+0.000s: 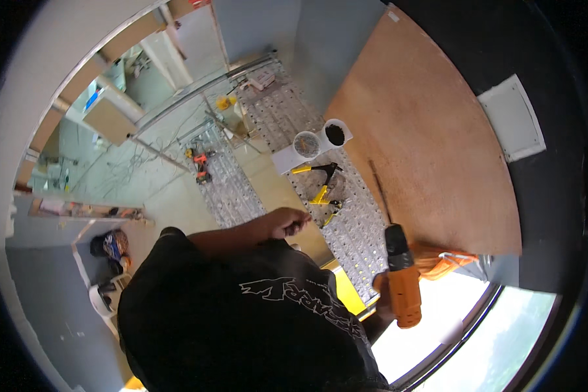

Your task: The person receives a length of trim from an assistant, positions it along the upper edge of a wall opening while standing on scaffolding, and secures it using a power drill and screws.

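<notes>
My right hand (383,291) grips an orange cordless drill (405,294) with a black chuck. A long thin bit (379,186) runs from it toward the brown wooden panel (431,124); whether its tip touches the panel I cannot tell. My left hand (290,223) is closed in front of my chest, over the perforated metal plank (355,232); anything in its fingers is too small to make out. Near it on the plank lie a black hand tool with yellow handles (323,175) and yellow-handled pliers (333,213).
Two white tubs, one with small greyish pieces (306,144), one with dark pieces (335,134), stand beyond the tools. A lower metal plank (225,183) carries a red-and-black power tool (202,168). Orange cloth (444,262) lies by the bright window. Cables (127,166) litter the floor below.
</notes>
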The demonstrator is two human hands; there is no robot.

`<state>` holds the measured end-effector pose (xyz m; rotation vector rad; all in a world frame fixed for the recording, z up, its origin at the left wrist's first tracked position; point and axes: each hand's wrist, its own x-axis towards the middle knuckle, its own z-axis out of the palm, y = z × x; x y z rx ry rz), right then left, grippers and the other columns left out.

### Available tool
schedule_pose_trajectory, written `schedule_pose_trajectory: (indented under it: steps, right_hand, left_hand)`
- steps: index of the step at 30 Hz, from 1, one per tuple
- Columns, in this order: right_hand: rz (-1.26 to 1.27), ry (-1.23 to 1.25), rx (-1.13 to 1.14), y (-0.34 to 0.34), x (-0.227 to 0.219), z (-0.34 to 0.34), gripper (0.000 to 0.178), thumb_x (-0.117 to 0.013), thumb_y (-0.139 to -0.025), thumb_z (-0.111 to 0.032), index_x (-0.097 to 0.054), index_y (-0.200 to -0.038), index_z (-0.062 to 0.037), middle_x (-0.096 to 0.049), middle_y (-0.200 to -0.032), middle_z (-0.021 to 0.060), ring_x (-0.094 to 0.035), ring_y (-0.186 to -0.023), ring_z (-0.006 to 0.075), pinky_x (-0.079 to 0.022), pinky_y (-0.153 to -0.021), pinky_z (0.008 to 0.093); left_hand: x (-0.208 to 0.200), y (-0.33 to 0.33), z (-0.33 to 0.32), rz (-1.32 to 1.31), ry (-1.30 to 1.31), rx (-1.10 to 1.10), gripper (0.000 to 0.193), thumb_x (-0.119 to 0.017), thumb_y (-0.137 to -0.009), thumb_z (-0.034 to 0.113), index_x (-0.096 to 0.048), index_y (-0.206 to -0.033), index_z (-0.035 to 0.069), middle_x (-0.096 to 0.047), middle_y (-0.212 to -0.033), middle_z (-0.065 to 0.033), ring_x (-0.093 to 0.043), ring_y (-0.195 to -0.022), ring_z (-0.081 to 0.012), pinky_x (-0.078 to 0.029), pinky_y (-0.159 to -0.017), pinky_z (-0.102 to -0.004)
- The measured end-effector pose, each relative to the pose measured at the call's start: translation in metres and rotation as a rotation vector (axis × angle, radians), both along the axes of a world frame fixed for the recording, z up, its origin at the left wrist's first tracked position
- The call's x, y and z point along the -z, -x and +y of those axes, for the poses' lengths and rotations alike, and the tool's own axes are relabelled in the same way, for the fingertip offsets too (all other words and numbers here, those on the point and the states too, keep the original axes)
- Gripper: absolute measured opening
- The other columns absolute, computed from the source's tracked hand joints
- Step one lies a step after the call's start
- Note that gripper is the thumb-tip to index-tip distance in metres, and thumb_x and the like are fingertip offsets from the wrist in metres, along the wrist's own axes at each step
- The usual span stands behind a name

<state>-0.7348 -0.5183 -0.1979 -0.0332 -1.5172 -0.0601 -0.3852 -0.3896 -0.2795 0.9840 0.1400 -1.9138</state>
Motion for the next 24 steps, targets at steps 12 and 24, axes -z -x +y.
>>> schedule_pose_trajectory:
  steps: [12, 24]
  right_hand:
    - [0.067, 0.403, -0.13, -0.11, 0.003, 0.071, 0.023, -0.062, -0.088, -0.024, -0.063, -0.105, -0.0086, -0.066, -0.098, 0.0061, -0.064, -0.088, 0.0216, -0.051, -0.078, 0.0363]
    - [0.058, 1.132, 0.416, -0.098, -0.076, 0.082, 0.019, -0.062, -0.086, -0.02, -0.065, -0.102, -0.0092, -0.066, -0.096, 0.006, -0.064, -0.088, 0.0208, -0.05, -0.079, 0.0345]
  left_hand:
    - [-0.123, 0.0, 0.037, -0.055, 0.239, -0.641, 0.029, -0.057, -0.097, 0.04, -0.053, -0.087, 0.012, -0.041, -0.068, 0.0055, -0.037, -0.055, -0.0066, -0.028, -0.047, -0.0212]
    - [-0.113, -0.009, 0.068, 0.029, 0.247, -0.832, 0.029, -0.051, -0.1, 0.036, -0.053, -0.082, 0.013, -0.042, -0.062, 0.0032, -0.035, -0.05, -0.0092, -0.032, -0.05, -0.0236]
